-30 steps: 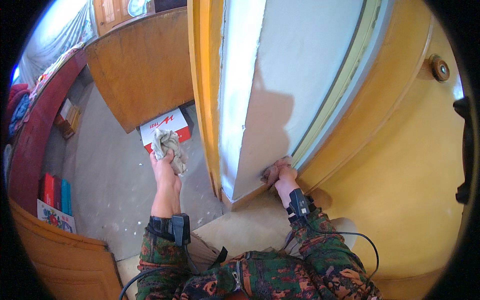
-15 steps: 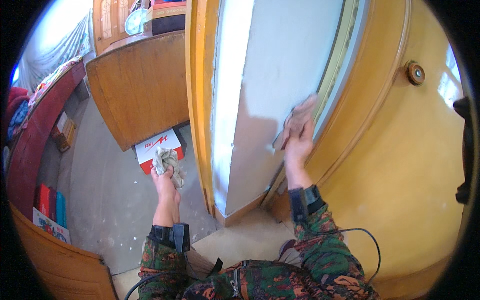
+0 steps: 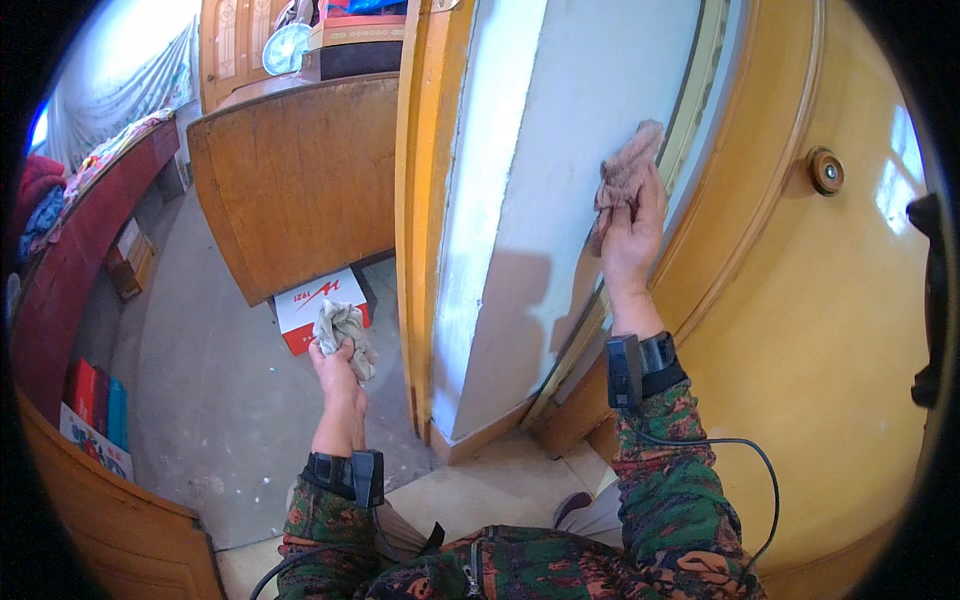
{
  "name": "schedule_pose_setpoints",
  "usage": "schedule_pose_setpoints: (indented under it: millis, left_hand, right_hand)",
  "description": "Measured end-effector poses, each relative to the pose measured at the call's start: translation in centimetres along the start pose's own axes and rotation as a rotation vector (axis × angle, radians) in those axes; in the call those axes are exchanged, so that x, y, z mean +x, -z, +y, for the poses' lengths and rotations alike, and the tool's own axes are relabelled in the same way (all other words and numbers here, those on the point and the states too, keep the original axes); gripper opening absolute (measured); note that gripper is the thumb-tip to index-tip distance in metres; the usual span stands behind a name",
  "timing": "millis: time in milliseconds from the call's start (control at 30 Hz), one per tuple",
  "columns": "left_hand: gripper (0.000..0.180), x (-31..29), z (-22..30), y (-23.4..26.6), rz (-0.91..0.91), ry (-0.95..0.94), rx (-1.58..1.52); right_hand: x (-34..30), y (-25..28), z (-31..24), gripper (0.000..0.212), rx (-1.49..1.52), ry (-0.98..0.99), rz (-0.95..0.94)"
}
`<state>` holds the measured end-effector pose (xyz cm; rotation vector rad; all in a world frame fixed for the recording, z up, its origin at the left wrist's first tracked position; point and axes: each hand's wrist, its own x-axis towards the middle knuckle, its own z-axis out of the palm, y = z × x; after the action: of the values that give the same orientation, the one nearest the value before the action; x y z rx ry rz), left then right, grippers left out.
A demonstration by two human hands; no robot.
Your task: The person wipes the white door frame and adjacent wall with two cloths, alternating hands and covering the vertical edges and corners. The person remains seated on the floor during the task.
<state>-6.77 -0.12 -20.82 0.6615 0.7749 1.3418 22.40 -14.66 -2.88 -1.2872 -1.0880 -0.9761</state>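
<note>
My right hand (image 3: 635,245) is closed on a brownish-pink cloth (image 3: 630,172), which lies against the white wall (image 3: 570,150) close to the pale door-frame strip (image 3: 690,110) on its right. The cloth covers part of the fingers. Lower on the left, my left hand (image 3: 338,375) grips a crumpled grey-white cloth (image 3: 343,330) and holds it up in the air, away from the wall. Behind that cloth, a white and red box (image 3: 318,298) shows on the floor.
A yellow wooden door (image 3: 800,360) with a round knob (image 3: 826,171) fills the right side. An orange door jamb (image 3: 420,230) edges the wall's left. Beyond it stand a wooden cabinet panel (image 3: 300,180), a dark red bed frame (image 3: 75,235) and upright coloured boxes (image 3: 95,400).
My right hand has slid the brownish-pink cloth upward along the wall. The view has shifted a little; my left hand still holds its cloth in about the same place.
</note>
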Motion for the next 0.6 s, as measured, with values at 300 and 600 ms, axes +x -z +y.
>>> schedule_pose_setpoints:
  millis: [300, 600]
  left_hand:
    - [0.043, 0.0, 0.1, -0.1, 0.004, -0.005, -0.012]
    - [0.042, 0.3, -0.1, 0.0, -0.010, -0.012, -0.029]
  right_hand:
    - [-9.8, 1.2, -5.5, 0.041, 0.105, 0.634, -0.456]
    - [1.6, -0.2, -5.9, 0.049, -0.016, 0.446, -0.069]
